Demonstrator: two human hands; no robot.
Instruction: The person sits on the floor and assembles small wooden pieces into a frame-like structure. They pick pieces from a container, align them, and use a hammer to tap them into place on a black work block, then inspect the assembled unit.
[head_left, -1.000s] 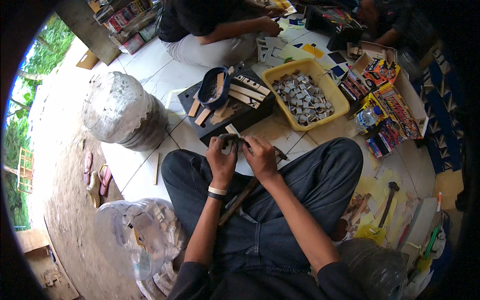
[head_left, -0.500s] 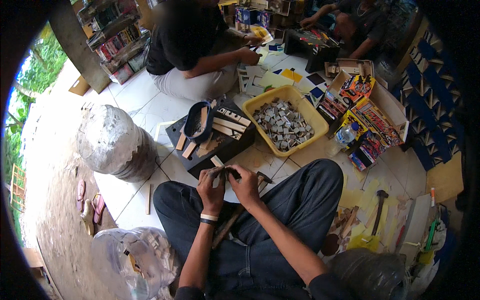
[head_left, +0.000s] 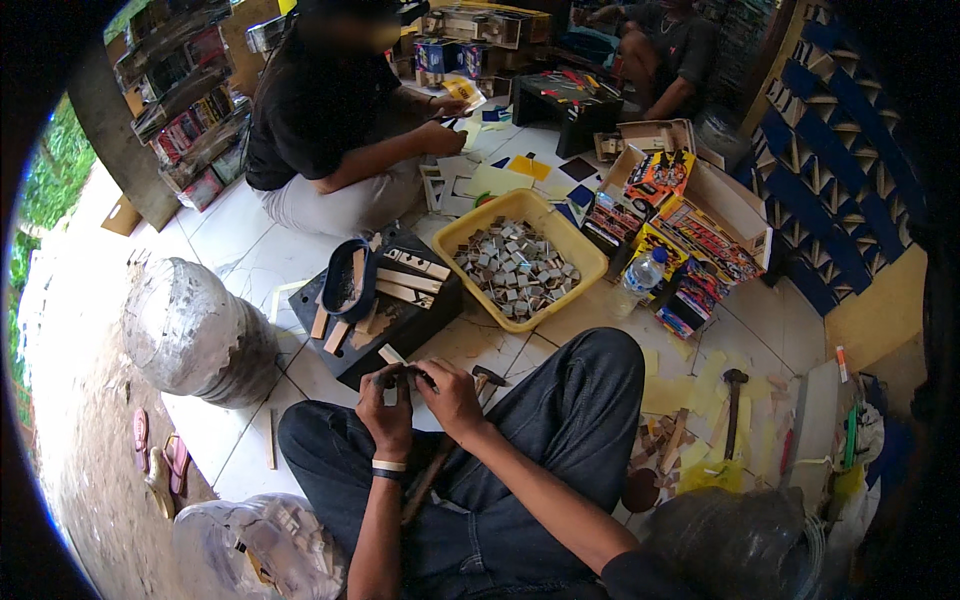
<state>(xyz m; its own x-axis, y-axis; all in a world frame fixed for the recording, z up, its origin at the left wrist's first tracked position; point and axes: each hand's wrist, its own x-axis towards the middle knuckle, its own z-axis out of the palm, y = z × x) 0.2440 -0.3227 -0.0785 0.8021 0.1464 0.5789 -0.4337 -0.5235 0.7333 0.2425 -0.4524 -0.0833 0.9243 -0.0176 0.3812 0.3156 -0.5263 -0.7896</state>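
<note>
My left hand (head_left: 384,412) and my right hand (head_left: 450,402) meet above my lap, fingertips pinched close together. Something small and dark is between them, too covered by the fingers to name. Just beyond the fingertips shows a short pale wooden piece (head_left: 391,354); whether it is held or rests at the block's edge I cannot tell. A hammer (head_left: 487,378) lies across my lap beneath the right hand, its handle slanting down to the left. In front stands a black block (head_left: 407,325) bearing wooden strips (head_left: 405,287) and a dark blue oval tub (head_left: 349,282).
A yellow basin (head_left: 597,262) of small metallic-looking squares sits ahead, near a water bottle (head_left: 640,278) and printed cartons (head_left: 700,235). Another hammer (head_left: 734,410) lies among scraps at right. Large plastic containers (head_left: 190,330) stand at left. A co-worker (head_left: 330,130) sits ahead; another person is farther back.
The whole view has shifted, so the scene sits farther left and mostly lower. My hands stay pinched together in nearly the same pose.
</note>
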